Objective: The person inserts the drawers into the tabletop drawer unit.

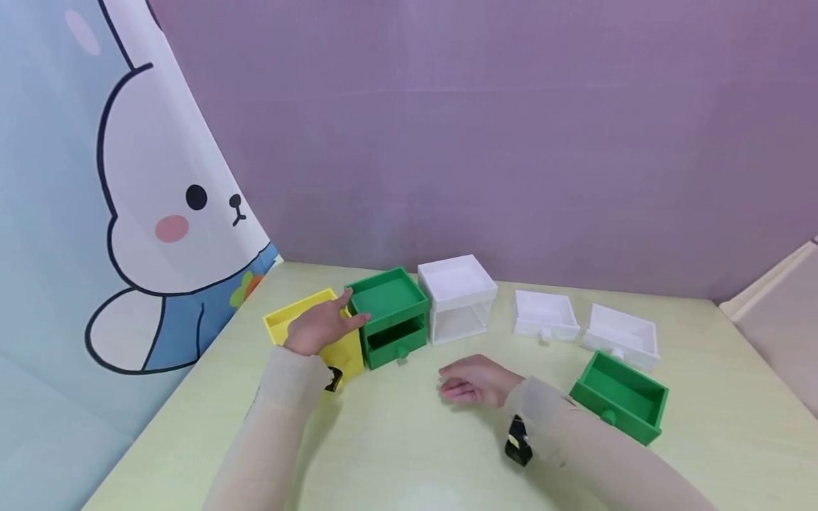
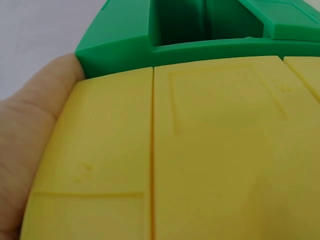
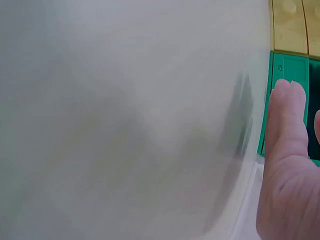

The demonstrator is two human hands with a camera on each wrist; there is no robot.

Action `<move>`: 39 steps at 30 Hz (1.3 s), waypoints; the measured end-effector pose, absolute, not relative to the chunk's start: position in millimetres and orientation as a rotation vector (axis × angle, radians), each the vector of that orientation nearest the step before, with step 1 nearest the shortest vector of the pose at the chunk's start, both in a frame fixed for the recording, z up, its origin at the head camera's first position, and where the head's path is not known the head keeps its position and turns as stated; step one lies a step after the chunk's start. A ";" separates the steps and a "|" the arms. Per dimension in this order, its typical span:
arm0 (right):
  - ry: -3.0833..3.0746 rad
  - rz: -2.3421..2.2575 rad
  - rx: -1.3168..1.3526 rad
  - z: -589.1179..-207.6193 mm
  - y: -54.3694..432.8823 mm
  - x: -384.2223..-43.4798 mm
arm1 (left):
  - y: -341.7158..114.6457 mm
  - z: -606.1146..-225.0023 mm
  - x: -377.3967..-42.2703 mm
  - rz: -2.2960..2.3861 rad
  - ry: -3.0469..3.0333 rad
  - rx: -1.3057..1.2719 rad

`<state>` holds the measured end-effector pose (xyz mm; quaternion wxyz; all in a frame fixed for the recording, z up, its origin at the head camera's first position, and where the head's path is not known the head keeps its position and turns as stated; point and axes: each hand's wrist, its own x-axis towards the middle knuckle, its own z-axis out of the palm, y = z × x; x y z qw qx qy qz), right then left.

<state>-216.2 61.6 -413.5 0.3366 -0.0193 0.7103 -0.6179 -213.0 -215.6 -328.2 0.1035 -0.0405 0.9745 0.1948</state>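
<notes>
At the left of the table, my left hand reaches over the yellow drawer case, index finger and thumb stretched out to the adjoining green drawer case. The left wrist view has one digit lying along the yellow case's side, its tip right at the green corner. The rest of that hand is hidden. The green case has a raised-rim top and a green drawer with a round knob in its lower slot; its upper slot is dark. My right hand is over the table in front of the cases, fingers loosely bent, holding nothing.
Just right of the green case stands a white case with an open front. Farther right lie two loose white drawers and a loose green drawer, beside my right forearm. A purple cloth hangs behind the table.
</notes>
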 end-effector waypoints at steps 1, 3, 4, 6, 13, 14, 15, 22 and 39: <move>1.843 -1.598 -0.065 -412.9 65.8 -213.4 | -215.5 -328.3 -213.3 0.576 2.874 -0.121; 1.829 -1.576 -0.083 -412.8 74.0 -208.5 | -215.7 -328.9 -214.2 0.576 2.873 -0.121; 1.823 -1.565 -0.093 -413.0 78.3 -206.4 | -215.8 -329.1 -214.8 0.577 2.873 -0.120; 1.813 -1.550 -0.112 -414.4 87.3 -202.3 | -216.2 -329.9 -216.0 0.577 2.875 -0.116; 1.777 -1.598 -0.117 -416.1 124.9 -189.5 | -215.9 -333.8 -216.9 0.610 2.851 -0.130; 1.785 -1.606 -0.111 -415.4 130.2 -186.3 | -215.8 -334.3 -216.7 0.617 2.846 -0.128; 1.792 -1.614 -0.106 -415.0 135.3 -183.0 | -215.5 -334.6 -216.9 0.622 2.844 -0.129; 1.843 -1.617 -0.113 -410.9 166.6 -158.6 | -216.1 -334.7 -217.4 0.615 2.861 -0.124; 1.662 -1.769 -0.073 -425.9 235.1 -125.9 | -215.6 -334.7 -216.1 0.617 2.878 -0.091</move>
